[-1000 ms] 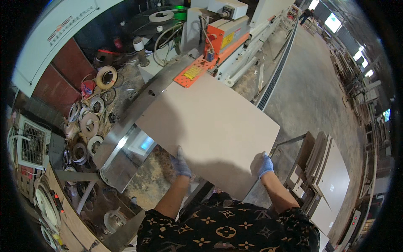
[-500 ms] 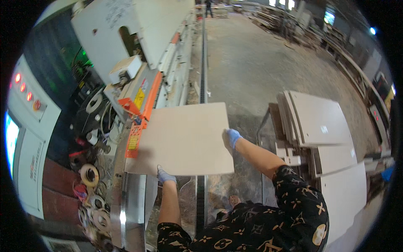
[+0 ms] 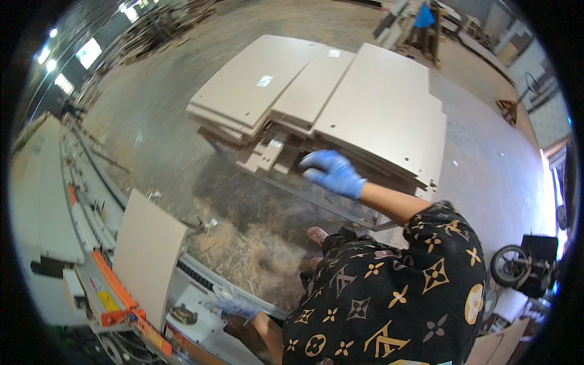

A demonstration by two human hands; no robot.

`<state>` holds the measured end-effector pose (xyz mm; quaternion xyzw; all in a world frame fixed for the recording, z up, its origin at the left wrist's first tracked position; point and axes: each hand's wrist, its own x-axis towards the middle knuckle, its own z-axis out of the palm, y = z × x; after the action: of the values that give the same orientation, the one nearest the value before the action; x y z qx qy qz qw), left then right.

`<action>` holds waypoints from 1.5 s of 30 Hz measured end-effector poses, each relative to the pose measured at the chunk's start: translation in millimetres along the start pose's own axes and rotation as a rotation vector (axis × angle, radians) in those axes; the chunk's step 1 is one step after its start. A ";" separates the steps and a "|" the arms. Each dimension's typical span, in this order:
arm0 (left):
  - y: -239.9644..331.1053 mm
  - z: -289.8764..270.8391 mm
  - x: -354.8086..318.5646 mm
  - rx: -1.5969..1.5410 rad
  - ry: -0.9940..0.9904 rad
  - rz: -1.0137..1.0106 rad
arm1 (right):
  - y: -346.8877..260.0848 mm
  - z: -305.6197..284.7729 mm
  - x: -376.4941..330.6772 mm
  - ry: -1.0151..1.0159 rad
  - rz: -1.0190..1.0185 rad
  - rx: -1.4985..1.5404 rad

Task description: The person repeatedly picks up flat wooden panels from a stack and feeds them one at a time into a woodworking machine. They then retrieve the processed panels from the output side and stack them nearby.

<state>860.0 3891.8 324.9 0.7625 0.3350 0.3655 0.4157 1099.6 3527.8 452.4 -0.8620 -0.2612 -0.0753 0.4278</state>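
Note:
A pale flat panel lies in the edge machine at the lower left, against its orange guide. My left hand, in a thin bluish glove, is off the panel, fingers stretched out over the machine's light metal bed. My right hand, in a blue glove, hovers at the near side of the stacked panels with fingers apart and slightly bent, holding nothing. Beyond it lie a left stack, a narrower middle panel and a large right stack. Small dark holes dot their corners.
Narrow pale strips sit on the low metal rack under the stacks. Sawdust covers the floor between rack and machine. A wheeled vehicle stands at the right; timber piles lie far back.
Both hands have let go of the panel, which stays at the machine. My view has swung right toward the stacks, and my right hand has reached over to their near side.

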 end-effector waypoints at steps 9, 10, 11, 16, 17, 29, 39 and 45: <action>94.3 141.2 -69.2 -0.701 -0.935 -0.423 | 99.5 -159.4 -158.7 0.683 0.856 -0.429; 111.1 155.4 -80.4 -0.770 -1.055 -0.406 | 102.9 -157.7 -166.5 0.672 0.901 -0.152; 128.5 169.9 -92.3 -0.746 -1.124 -0.437 | 102.8 -154.0 -175.1 0.538 0.812 -0.330; 206.5 241.5 -155.1 -0.706 -1.401 -0.524 | 93.6 -139.4 -195.9 0.318 0.719 -0.790; 218.4 253.9 -167.7 -0.673 -1.432 -0.540 | 93.5 -142.0 -201.2 0.306 0.719 -0.726; 281.3 310.3 -259.2 -0.636 -1.477 -0.651 | 151.9 -234.4 -238.1 0.552 0.952 0.526; 265.2 303.1 -292.9 -0.859 -1.267 -0.717 | 117.4 -191.6 -253.5 0.038 1.012 0.729; 215.7 204.0 -248.1 -0.859 -1.003 -0.811 | 103.6 -197.6 -228.0 0.478 1.078 1.541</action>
<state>949.0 3517.5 366.2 0.4265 0.1886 -0.1065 0.8782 977.1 3234.8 422.6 -0.3115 0.2851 0.1495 0.8940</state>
